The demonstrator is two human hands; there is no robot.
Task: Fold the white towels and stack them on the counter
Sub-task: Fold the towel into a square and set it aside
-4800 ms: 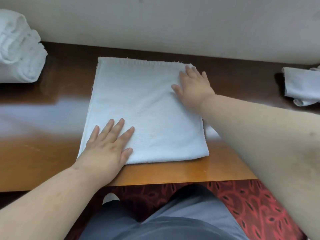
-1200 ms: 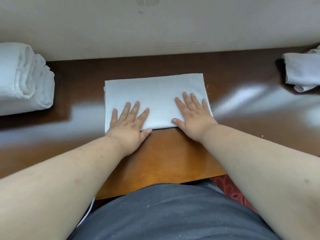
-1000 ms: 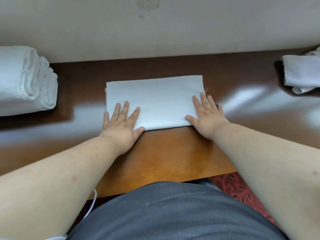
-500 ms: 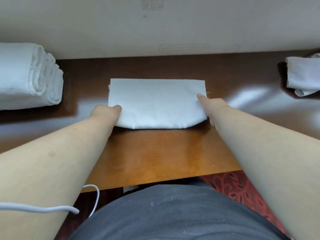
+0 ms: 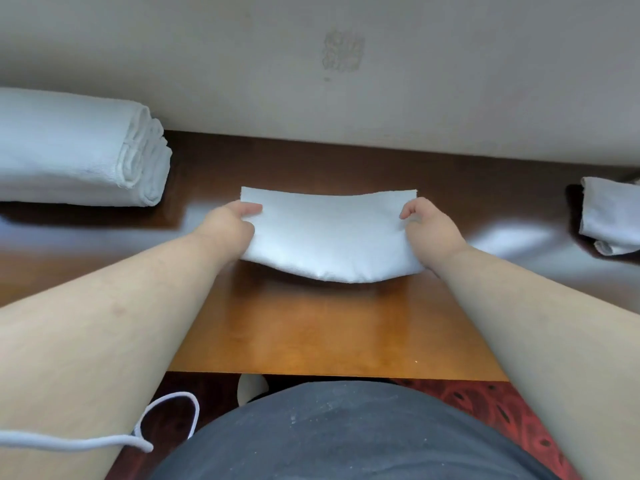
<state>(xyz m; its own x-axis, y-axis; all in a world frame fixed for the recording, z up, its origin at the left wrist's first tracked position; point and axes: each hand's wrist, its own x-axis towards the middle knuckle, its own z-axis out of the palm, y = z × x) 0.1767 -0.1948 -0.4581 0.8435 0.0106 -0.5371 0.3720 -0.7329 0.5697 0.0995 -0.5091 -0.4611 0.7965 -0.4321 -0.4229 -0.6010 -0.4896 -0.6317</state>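
Folded white towel (image 5: 329, 237) at worktop (image 5: 311, 327) centre, held at both short ends, middle sagging, near edge bowed toward person. Left hand (image 5: 228, 225) grips left end, thumb on top, fingers tucked under. Right hand (image 5: 427, 225) grips right end, fingers curled over edge. Stack of folded towels (image 5: 76, 150) far left on worktop, against wall (image 5: 311, 64). Loose white towel (image 5: 609, 216) at far right edge. White cord (image 5: 104, 441) loops by left forearm. Red patterned carpet (image 5: 519, 417) below.

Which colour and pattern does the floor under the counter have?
Red floor with dark oval marks, seen in the head view, lower right.
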